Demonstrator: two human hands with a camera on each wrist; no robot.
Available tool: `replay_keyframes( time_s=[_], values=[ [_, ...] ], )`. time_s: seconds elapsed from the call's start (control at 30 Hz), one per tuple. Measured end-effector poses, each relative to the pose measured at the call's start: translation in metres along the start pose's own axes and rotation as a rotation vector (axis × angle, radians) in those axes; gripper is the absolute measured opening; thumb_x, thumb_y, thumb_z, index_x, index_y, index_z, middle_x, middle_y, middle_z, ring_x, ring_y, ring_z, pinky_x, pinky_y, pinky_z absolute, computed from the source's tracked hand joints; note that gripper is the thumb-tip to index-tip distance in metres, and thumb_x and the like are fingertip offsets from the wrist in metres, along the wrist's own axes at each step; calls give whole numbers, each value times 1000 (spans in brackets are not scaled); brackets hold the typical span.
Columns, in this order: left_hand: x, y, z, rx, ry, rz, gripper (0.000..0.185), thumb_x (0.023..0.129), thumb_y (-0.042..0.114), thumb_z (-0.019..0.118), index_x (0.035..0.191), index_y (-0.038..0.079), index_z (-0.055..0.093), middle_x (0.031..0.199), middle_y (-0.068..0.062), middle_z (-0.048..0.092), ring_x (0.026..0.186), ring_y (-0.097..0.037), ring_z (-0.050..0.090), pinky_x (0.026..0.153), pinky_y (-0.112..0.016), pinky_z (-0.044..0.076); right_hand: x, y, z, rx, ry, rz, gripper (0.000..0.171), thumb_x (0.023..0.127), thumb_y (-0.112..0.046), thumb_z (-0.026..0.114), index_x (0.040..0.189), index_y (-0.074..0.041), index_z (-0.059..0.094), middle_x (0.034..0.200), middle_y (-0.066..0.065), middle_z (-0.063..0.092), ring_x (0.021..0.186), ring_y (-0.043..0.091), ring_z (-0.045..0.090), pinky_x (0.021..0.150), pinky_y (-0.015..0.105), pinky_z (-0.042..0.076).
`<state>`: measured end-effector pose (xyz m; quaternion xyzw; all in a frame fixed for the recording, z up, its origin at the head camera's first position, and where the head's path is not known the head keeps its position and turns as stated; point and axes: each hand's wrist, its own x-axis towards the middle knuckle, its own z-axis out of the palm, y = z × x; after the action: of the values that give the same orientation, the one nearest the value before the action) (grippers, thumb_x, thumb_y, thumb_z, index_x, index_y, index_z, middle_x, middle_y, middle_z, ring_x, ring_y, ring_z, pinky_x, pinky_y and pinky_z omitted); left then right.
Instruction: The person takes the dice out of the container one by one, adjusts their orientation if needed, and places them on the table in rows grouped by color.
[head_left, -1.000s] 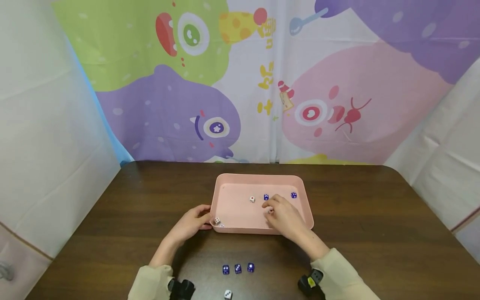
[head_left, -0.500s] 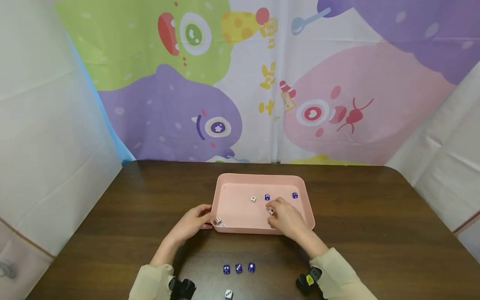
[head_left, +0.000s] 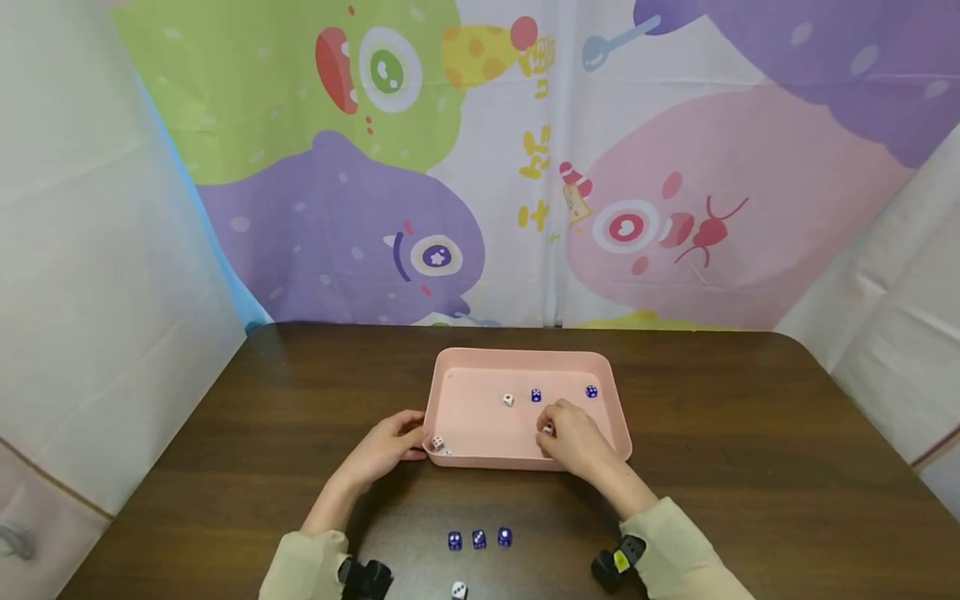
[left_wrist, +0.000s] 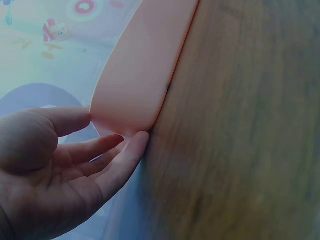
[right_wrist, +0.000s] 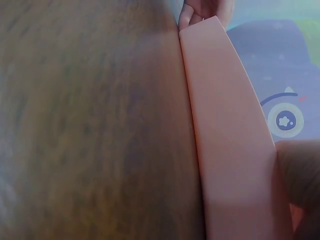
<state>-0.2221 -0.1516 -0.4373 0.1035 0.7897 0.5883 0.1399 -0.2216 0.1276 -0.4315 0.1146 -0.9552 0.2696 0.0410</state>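
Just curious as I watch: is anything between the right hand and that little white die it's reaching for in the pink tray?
Nothing visible. The right hand is already pinching the white die at its fingertips inside the pink tray; the other dice lie apart from it.

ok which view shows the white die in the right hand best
The head view: the white die shows at the fingertips of the right hand, inside the pink tray. The right wrist view shows only the tray's outer wall and part of a finger; the left wrist view shows no die.
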Motion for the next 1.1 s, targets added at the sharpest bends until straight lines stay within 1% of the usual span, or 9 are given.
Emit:
replay_keyframes(
  time_s=[0.1, 0.23, 0.4, 0.53, 0.67, 0.9, 1.1],
  values=[
    [1, 1, 1, 0, -6, 3, 41, 94, 9, 45, 127, -15, 37, 118, -29, 48, 98, -28, 59, 82, -37, 54, 0, 1, -1, 10, 6, 15, 6, 78, -10, 65, 75, -9, 61, 71, 0, 50, 61, 11, 47, 52, 21, 42],
    [0, 0, 0, 2, -7, 0, 41, 94, 10, 45, 127, -14, 37, 118, -29, 49, 97, -28, 59, 82, -36, 54, 0, 1, 0, 9, 30, -4, 5, 77, -5, 65, 75, -8, 62, 68, 0, 50, 58, 10, 47, 50, 20, 41],
    [1, 0, 1, 2, 0, 0, 42, 93, 9, 46, 126, -15, 37, 118, -29, 49, 97, -28, 59, 82, -36, 54, 0, 1, 0, 7, 71, -47, 7, 75, -1, 67, 77, -7, 64, 66, 0, 52, 58, 9, 47, 49, 19, 40],
    [1, -1, 0, -3, -2, 4, 42, 93, 9, 46, 126, -15, 37, 118, -29, 49, 97, -28, 59, 82, -36, 54, -2, -2, -1, 1, 128, -88, 8, 74, 1, 66, 78, -6, 64, 68, 2, 55, 60, 10, 49, 52, 20, 43],
    [1, -1, 0, -3, -7, 8, 42, 93, 9, 46, 126, -15, 37, 117, -29, 49, 97, -27, 59, 82, -37, 54, -7, -5, -4, -2, 165, -116, 10, 72, 2, 65, 80, -4, 66, 71, 4, 59, 61, 11, 50, 54, 22, 45],
    [1, -1, -2, -6, -15, 11, 41, 94, 10, 45, 127, -14, 37, 116, -28, 50, 96, -26, 59, 83, -37, 54, -16, -14, -9, -2, 189, -146, 10, 71, 0, 66, 79, -6, 67, 74, 3, 61, 64, 11, 55, 58, 24, 50],
    [1, -2, -2, -12, -19, 17, 40, 93, 8, 45, 126, -15, 38, 114, -28, 50, 96, -26, 59, 83, -37, 54, -23, -21, -11, 2, 178, -170, 11, 71, 0, 68, 79, -7, 66, 74, 1, 61, 66, 12, 58, 59, 24, 51]
  ],
)
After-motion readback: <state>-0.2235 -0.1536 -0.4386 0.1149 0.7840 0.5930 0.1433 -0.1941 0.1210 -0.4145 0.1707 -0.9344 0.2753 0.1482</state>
